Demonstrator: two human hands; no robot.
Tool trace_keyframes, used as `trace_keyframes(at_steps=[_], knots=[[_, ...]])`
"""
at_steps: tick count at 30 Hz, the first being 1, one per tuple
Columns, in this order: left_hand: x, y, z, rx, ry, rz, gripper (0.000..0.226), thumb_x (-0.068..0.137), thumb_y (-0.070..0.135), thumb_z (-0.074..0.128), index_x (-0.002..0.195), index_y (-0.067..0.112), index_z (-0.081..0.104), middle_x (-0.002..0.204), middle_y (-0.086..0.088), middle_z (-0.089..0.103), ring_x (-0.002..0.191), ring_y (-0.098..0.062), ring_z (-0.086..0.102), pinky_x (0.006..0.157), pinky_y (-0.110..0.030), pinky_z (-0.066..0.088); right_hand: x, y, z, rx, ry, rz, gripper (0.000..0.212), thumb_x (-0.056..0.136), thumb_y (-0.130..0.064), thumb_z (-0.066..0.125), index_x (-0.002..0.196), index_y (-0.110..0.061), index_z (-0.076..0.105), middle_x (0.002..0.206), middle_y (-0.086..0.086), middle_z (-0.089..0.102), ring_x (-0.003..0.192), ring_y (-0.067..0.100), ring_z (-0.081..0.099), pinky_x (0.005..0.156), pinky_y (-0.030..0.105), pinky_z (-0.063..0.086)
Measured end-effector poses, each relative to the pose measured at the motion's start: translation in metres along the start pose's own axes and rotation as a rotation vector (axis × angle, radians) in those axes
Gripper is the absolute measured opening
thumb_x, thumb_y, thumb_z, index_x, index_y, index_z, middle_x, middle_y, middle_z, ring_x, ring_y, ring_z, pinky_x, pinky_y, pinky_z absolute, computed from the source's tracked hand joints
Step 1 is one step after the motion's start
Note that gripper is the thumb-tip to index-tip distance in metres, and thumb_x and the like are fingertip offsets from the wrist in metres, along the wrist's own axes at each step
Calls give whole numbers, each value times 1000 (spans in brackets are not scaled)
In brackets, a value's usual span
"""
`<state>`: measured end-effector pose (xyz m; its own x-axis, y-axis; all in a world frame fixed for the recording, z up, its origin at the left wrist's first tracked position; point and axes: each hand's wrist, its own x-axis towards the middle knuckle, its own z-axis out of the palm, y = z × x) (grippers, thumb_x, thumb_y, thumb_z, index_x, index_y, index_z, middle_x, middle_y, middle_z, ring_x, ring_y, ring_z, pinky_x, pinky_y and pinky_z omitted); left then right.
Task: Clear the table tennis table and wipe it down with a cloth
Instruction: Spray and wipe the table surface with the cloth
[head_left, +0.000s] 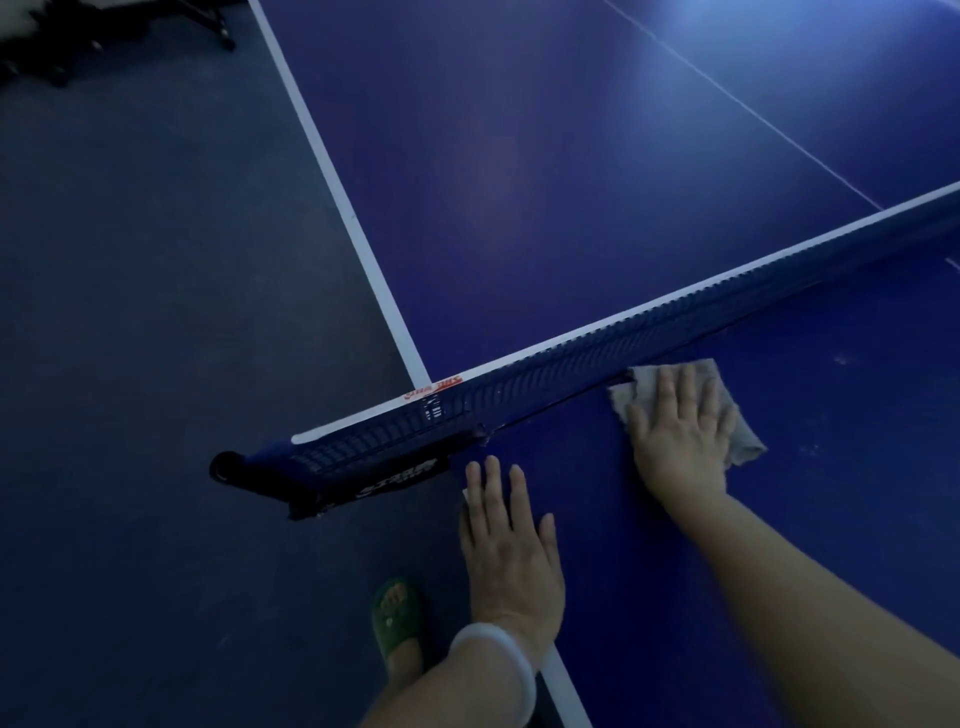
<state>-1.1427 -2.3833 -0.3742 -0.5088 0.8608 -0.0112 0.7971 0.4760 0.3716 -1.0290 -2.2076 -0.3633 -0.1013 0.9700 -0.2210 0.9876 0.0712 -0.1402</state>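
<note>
Head view: cloth (737, 415) lies flat on blue table (571, 182) just beside net (597, 353), long axis running from net toward near right. Right hand (680, 431) presses it, fingers straight, spread. Left hand (511, 551) flat on table edge, holding nothing. Dim room, dark floor (156, 312).

only readable bit is a red "DHS" logo on the net (597, 358) top tape, upside down; white print by the net post (228, 465) is too blurry
</note>
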Motion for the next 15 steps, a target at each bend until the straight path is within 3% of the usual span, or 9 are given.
trace_keyframes(at_steps=[2, 7, 9, 11, 13, 15], knots=[[0, 0, 1, 6, 3, -1, 56, 98, 39, 26, 143, 11, 44, 156, -11, 30, 147, -28, 20, 109, -50, 39, -8, -13, 4, 3, 3, 49, 65, 101, -51, 11, 156, -21, -5, 162, 2, -17, 148, 27, -21, 119, 51, -11], [0, 1, 0, 26, -20, -17, 56, 95, 38, 40, 143, 11, 45, 157, -12, 29, 146, -29, 23, 107, -50, 41, -51, -56, 25, -45, 18, -386, 65, 97, -54, 3, 151, -23, -17, 159, 0, -24, 144, 20, -31, 117, 43, -21], [1, 2, -1, 29, -27, -25, 55, 96, 40, 34, 142, 12, 47, 156, -11, 32, 145, -29, 25, 105, -49, 43, -39, -40, 18, -83, -9, -482, 65, 96, -55, 2, 152, -27, -16, 160, -3, -24, 144, 16, -31, 117, 41, -21], [1, 3, -2, 24, -20, -25, 58, 96, 41, 27, 142, 12, 47, 156, -11, 32, 145, -28, 25, 105, -49, 43, -21, -10, 10, -116, 41, -400, 64, 99, -51, 5, 155, -25, -8, 162, 1, -18, 147, 20, -26, 120, 45, -14], [0, 3, -2, 21, -12, -19, 58, 97, 41, 25, 143, 13, 46, 157, -10, 30, 146, -28, 23, 107, -49, 41, -13, 12, 1, -33, 56, -82, 64, 100, -48, 10, 156, -21, -3, 163, 4, -12, 149, 24, -19, 120, 49, -7], [0, 3, -2, 19, -12, -17, 58, 97, 41, 25, 143, 12, 45, 157, -10, 29, 146, -28, 22, 107, -50, 41, -23, 9, 2, 32, 31, 63, 65, 100, -50, 10, 156, -20, -5, 163, 4, -13, 149, 25, -18, 120, 50, -9]])
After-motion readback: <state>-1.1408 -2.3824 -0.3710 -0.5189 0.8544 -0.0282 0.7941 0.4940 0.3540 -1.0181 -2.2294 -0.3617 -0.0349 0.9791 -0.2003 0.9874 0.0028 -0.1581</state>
